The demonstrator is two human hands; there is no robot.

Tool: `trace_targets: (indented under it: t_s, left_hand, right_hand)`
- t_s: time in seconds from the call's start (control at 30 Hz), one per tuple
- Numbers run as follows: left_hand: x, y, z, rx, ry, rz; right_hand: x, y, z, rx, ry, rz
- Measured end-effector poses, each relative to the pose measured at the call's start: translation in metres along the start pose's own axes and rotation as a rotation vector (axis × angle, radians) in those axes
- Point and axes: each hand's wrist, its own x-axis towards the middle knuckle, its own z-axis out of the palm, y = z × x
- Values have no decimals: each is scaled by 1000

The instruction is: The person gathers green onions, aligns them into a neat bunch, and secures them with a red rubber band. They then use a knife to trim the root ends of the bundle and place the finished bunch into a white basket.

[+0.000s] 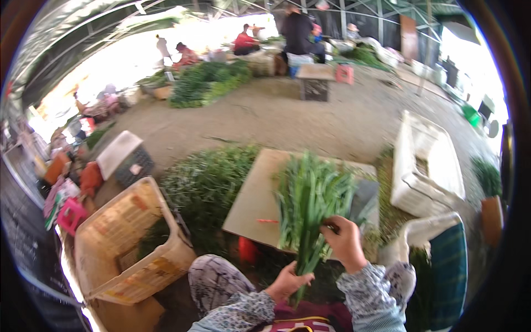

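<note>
My left hand is closed around the lower part of a bunch of long green leafy stalks, held upright over my lap. At the right edge of that bunch is my right hand, its thumb and forefinger brought together at the stalks; whether a stalk is pinched between them I cannot tell. Beyond the hands, a wide pile of similar green stalks lies on a low pale board. A small red strip rests on the board, left of the pile.
A heap of greens lies left of the board, beside a yellowed plastic crate. White crates and a blue-lined container stand at right. Farther off are a small table, a green heap and several seated people.
</note>
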Motion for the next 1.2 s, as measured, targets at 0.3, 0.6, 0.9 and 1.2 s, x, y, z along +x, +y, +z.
trace_targets:
  t_s: [0.3,0.6,0.9,1.2]
  left_hand:
    - [8,-10,1,-21,-103,-54]
    - [16,7,-6,-10,-10,32]
    - [10,16,-5,55,12,138]
    - [10,10,12,19,35,25]
  right_hand:
    - [-12,-7,-25,764,155,259]
    - [-71,0,-71,-412,-616,-157]
    - [-67,-22,-59,-358,-368,-134]
    - [-31,-69,-32,-324,-64,-465]
